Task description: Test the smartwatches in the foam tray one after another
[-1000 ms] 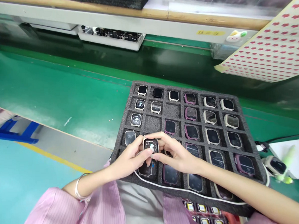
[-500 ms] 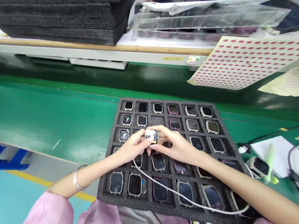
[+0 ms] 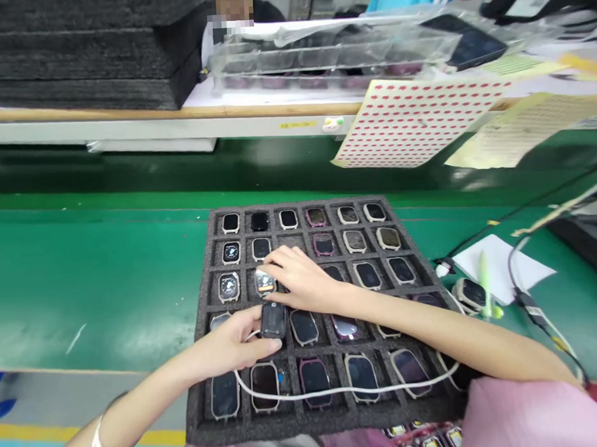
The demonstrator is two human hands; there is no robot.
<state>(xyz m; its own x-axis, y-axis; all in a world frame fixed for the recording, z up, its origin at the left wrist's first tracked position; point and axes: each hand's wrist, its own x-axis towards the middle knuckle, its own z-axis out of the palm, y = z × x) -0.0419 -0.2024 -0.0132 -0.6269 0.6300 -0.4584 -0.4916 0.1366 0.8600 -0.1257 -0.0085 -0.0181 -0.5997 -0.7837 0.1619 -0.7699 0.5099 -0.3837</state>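
Note:
A black foam tray (image 3: 200, 362) holds rows of smartwatches in square cells. My right hand (image 3: 304, 280) reaches across it, its fingertips closed on a lit smartwatch (image 3: 264, 282) that sits at a cell in the third row. My left hand (image 3: 239, 340) is lower and grips a dark smartwatch (image 3: 273, 319) by its sides, just above the tray. A white cable (image 3: 337, 389) runs from that dark watch across the tray's front rows to the right.
The tray lies on a green conveyor belt (image 3: 91, 274). A red-dotted sticker sheet (image 3: 413, 121) hangs from the far bench. Black foam sheets (image 3: 69, 55) and clear plastic trays (image 3: 330, 55) sit there. At right are a loose watch (image 3: 469, 293), white paper (image 3: 506, 269) and a green pen (image 3: 484, 274).
Both hands held the lit watch together before. My right hand has carried it left and down to a tray cell, and my left hand has let go and taken the dark cabled watch. The view tilted up.

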